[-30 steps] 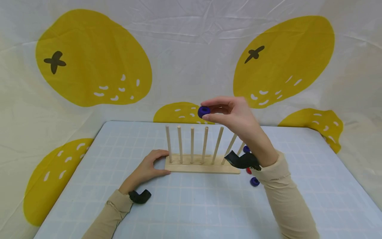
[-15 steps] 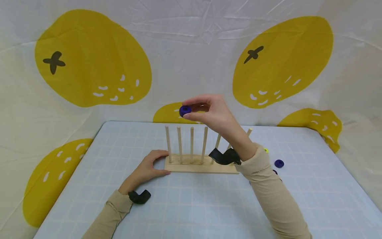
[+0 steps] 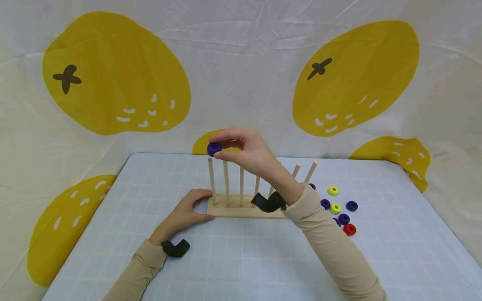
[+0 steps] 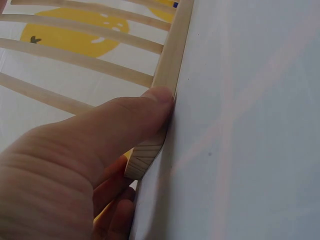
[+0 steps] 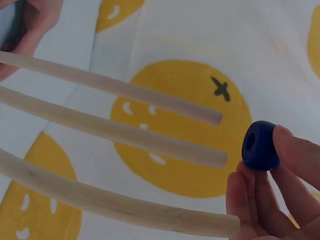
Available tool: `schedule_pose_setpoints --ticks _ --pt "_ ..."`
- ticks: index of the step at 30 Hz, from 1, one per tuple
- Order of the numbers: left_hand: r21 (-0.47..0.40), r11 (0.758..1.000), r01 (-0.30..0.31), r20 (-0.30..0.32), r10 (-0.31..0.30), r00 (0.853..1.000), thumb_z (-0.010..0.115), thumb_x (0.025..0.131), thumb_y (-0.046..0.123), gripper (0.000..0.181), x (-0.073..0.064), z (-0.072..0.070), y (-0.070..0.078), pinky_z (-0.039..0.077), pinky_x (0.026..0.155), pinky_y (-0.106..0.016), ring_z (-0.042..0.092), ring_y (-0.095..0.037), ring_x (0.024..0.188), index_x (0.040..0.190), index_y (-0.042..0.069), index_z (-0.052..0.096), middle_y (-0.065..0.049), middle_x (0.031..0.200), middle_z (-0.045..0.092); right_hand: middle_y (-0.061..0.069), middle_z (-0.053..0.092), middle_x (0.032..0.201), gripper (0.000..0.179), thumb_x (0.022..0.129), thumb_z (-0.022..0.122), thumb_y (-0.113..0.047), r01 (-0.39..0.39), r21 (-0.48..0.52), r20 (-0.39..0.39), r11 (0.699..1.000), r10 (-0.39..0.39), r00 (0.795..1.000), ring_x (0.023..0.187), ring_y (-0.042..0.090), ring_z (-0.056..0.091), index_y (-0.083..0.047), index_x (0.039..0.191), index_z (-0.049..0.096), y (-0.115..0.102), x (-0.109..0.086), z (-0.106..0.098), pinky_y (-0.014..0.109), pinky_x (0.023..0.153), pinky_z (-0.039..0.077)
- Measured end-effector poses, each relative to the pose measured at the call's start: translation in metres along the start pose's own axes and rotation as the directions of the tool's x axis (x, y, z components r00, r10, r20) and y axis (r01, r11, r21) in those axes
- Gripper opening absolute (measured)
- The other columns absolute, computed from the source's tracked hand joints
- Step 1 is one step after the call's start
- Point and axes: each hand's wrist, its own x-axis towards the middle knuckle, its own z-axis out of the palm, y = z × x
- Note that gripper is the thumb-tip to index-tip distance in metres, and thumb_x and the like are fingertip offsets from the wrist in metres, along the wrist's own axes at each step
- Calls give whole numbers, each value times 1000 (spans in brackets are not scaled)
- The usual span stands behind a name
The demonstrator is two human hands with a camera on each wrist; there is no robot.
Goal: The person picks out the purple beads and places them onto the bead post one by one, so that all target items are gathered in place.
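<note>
My right hand (image 3: 246, 150) pinches a dark blue bead (image 3: 214, 149) with a hole through it, between thumb and fingers. The bead is just above the tip of the leftmost peg (image 3: 211, 179) of a wooden peg rack. In the right wrist view the bead (image 5: 260, 146) is apart from the peg tips, its hole turned toward them. My left hand (image 3: 190, 207) grips the left end of the rack's base (image 3: 233, 212). The left wrist view shows its thumb along the front edge of the base (image 4: 170, 65). My right forearm hides part of the rack's right side.
Right of the rack, several loose beads lie on the table (image 3: 241, 267): yellow beads (image 3: 333, 191), dark blue beads (image 3: 352, 206) and a red bead (image 3: 349, 229). Behind the table hangs a white cloth (image 3: 241, 83) with yellow fruit shapes.
My right hand has carried the blue bead leftward, and lately a little down, to above the leftmost peg. More loose beads show at right as the forearm shifted. My left hand stays put.
</note>
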Motion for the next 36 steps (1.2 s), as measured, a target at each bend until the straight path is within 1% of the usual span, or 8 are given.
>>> schedule_pose_setpoints --ticks 2,5,8,11,16,28,33,36 --pt "2 1000 8 -2 -8 1000 90 69 4 65 0 -1 8 42 103 -50 52 -36 121 127 -1 62 -17 129 60 13 69 111 28 85 72 8 5 9 8 1000 -6 1000 96 22 66 7 113 69 3 -1 3 44 93 53" --pt "10 1000 11 -7 -11 1000 90 67 0 65 1 -1 10 42 102 -49 52 -36 120 126 -2 62 -18 128 60 14 68 112 28 86 71 8 11 5 23 1000 -12 1000 98 21 66 7 114 69 6 -2 7 43 93 54" --pt "15 1000 1 -15 -1 1000 92 66 5 68 0 4 -8 43 102 -47 52 -32 120 127 2 62 -13 129 60 14 67 112 28 86 71 8 14 -14 35 1000 -14 999 99 20 65 7 115 68 7 -3 9 42 93 54" --pt "7 1000 -9 -8 9 1000 92 68 12 68 0 4 -13 43 102 -46 52 -30 121 129 6 62 -10 130 60 14 67 112 28 87 71 7 16 -25 35 1000 -15 999 99 20 65 7 115 68 8 -4 10 40 93 54" --pt "-3 1000 -23 1 23 1000 91 71 18 66 0 2 -14 43 102 -45 52 -28 121 129 9 63 -7 131 60 13 68 110 27 86 72 6 -8 -66 37 998 11 999 99 20 66 6 114 69 8 -4 12 35 92 54" --pt "-2 1000 -28 1 28 1000 91 71 20 65 0 3 -15 43 103 -44 51 -26 121 129 10 63 -6 131 60 13 68 109 27 84 74 6 -48 -154 47 987 56 997 97 19 66 4 111 71 8 -3 14 29 89 55" --pt "15 1000 -5 -2 5 1000 92 70 16 66 0 4 -14 42 103 -45 51 -27 122 129 8 63 -7 131 61 12 69 110 27 86 74 3 -55 -173 52 983 65 997 99 18 65 2 113 71 8 -3 14 28 91 54" --pt "24 1000 -2 -7 3 1000 91 69 9 67 1 5 -13 42 104 -46 51 -32 122 129 3 62 -12 130 60 11 70 111 27 87 73 1 -52 -170 50 984 61 997 101 17 64 2 114 70 8 -3 13 27 92 53"
